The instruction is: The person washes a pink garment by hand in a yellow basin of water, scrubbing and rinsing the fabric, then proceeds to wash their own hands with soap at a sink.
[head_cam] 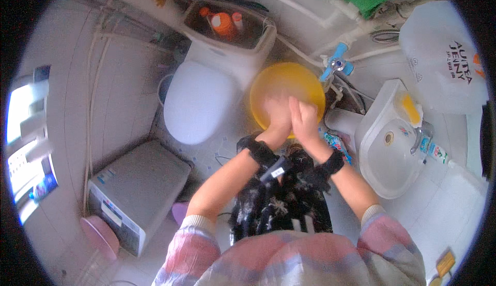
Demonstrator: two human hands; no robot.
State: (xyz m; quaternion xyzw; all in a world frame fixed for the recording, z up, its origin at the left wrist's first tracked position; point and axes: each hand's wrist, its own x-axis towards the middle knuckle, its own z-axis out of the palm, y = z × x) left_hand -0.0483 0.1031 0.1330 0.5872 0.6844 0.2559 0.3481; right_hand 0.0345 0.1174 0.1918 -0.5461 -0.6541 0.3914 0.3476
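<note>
A round yellow basin [286,69] stands on the floor in front of me, with a pale, hazy interior. My left hand [279,113] reaches over its near rim and is blurred; the fingers merge with the basin's contents. Close beside it, my right hand [304,117] is bent at the knuckles with the thumb pointing forward. The two hands appear to touch near the wrists. Whether either one grips something is not discernible. Black bands circle both wrists, and a small dark device with a white label [276,171] sits beside the left band.
A white toilet with its lid [199,102] down is left of the basin; bottles [224,24] stand in its open cistern. Blue-handled valves [336,64] rise behind the basin. At right is a pedestal sink [391,166]. A grey-topped washing machine [143,175] occupies the left.
</note>
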